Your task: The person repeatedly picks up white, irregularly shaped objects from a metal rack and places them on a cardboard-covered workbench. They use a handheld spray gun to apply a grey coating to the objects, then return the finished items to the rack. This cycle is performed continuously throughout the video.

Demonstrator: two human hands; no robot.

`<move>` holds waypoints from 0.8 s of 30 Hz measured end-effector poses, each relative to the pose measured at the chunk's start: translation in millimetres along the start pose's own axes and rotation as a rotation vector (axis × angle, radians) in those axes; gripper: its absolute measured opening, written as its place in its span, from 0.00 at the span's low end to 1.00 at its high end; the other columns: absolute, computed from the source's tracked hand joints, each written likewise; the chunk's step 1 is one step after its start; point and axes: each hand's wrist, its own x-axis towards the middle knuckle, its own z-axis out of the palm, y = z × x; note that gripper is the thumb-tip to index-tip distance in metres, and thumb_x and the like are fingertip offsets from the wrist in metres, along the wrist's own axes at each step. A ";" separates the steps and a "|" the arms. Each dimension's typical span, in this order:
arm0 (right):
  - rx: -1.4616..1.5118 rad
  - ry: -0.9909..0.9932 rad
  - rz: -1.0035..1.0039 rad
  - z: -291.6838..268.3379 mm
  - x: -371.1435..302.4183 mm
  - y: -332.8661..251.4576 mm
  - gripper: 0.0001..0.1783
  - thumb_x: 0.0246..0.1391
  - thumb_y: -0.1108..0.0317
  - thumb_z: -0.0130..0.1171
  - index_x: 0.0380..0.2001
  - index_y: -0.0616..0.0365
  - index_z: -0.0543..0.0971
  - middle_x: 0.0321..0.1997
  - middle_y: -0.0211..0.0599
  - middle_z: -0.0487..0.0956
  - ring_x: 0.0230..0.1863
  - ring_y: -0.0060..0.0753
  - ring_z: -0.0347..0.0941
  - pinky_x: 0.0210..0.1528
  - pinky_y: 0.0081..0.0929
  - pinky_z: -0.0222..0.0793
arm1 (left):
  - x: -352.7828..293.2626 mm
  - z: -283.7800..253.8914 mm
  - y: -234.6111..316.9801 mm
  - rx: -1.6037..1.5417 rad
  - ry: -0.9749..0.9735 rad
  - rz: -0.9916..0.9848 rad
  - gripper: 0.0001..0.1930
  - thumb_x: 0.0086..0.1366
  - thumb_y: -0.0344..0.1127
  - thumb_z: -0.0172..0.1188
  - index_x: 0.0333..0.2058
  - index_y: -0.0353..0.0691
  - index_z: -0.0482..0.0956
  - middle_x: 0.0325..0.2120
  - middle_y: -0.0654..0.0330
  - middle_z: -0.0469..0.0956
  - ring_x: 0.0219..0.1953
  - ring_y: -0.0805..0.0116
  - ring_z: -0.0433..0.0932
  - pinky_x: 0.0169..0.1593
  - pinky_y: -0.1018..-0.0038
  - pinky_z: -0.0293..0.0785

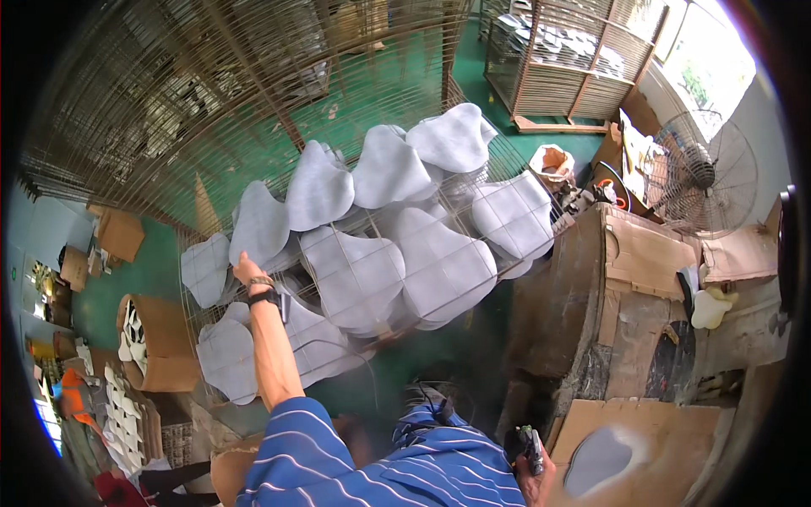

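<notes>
My left hand [247, 269] reaches out over a wire rack, its fingers closed at the lower edge of a grey shaped pad [259, 221]. Several more rounded grey pads, such as one near the middle [352, 275], lie in overlapping rows on the wire shelf [397, 334]. A dark band and a bracelet circle my left wrist. Low at the right, my right hand [535, 486] is wrapped round a small black and silver hand tool [530, 449]; its lower part is hidden by the hand. Beside it, another grey pad [598, 460] lies on a cardboard sheet [667, 422].
A cardboard-covered bench [583, 287] stands at the right, with a large wire fan [705, 173] behind it. Tall wire racks [583, 59] rise beyond. At the left is an open carton [169, 351] of pale pieces; a person in orange [74, 395] is near it.
</notes>
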 end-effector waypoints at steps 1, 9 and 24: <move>0.019 -0.017 0.016 -2.7 -1.1 0.0 0.25 0.64 0.75 0.48 0.64 0.54 0.74 0.62 0.44 0.79 0.65 0.38 0.73 0.65 0.31 0.65 | 5.4 -15.5 1.4 0.026 0.035 0.142 0.41 0.64 0.47 0.62 0.70 0.38 0.57 0.64 0.46 0.65 0.60 0.48 0.70 0.59 0.49 0.68; 0.204 0.404 0.166 12.3 -26.7 81.3 0.28 0.52 0.78 0.61 0.59 0.62 0.77 0.31 0.31 0.79 0.32 0.19 0.72 0.37 0.23 0.71 | -418.2 21.2 -13.8 -0.025 -1.182 0.023 0.15 0.72 0.31 0.57 0.55 0.39 0.74 0.38 0.63 0.78 0.39 0.72 0.77 0.49 0.74 0.75; 0.063 0.941 0.813 8.3 -106.9 373.2 0.20 0.46 0.71 0.61 0.45 0.59 0.83 0.29 0.58 0.81 0.33 0.60 0.79 0.37 0.45 0.72 | -380.4 -41.0 -392.3 1.734 -2.311 0.847 0.15 0.62 0.44 0.57 0.35 0.38 0.84 0.21 0.60 0.79 0.24 0.60 0.77 0.29 0.60 0.71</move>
